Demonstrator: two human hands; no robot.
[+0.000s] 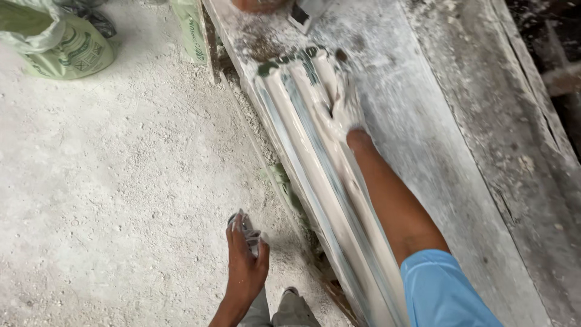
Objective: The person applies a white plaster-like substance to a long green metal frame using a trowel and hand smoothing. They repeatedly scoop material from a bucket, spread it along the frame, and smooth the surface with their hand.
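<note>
My right hand [344,103] lies flat, wet w/ plaster, on the long mould [321,181] along the bench [436,151], left hand [245,260] gripping a small tool [242,225]; pressing unevenly could gouge the wet surface, I'd say.

Mould [315,181] cut off below; sack [57,42] cropped at top.

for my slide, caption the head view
Plaster-coated right hand smooths a long wet moulding on a dusty bench; left hand hangs free.
</note>
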